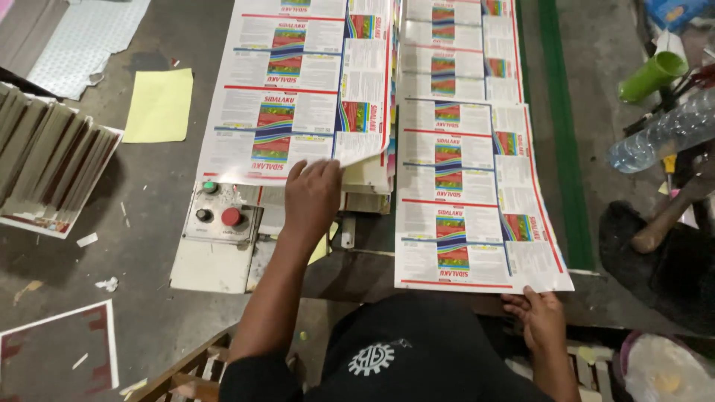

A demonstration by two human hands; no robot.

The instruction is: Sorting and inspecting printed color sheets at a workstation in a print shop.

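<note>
My left hand (311,195) flat, fingers spread, pressing near edge of left printed sheet stack (298,89); grips nothing. My right hand (542,318) pinching near right corner of right printed sheet (465,186), thumb on top. Both stacks lie side by side along table (357,275), running to far edge. Control box (220,216) with green, black, red buttons just left of left hand. Yellow paper (160,104) on floor, left. Green cup (654,74) and clear plastic bottle (663,134) far right.

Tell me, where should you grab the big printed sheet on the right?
Grip the right sheet by its near bottom edge, coming from below, where the right hand already touches it. It lies flat, and that edge sticks out toward the person.
</note>
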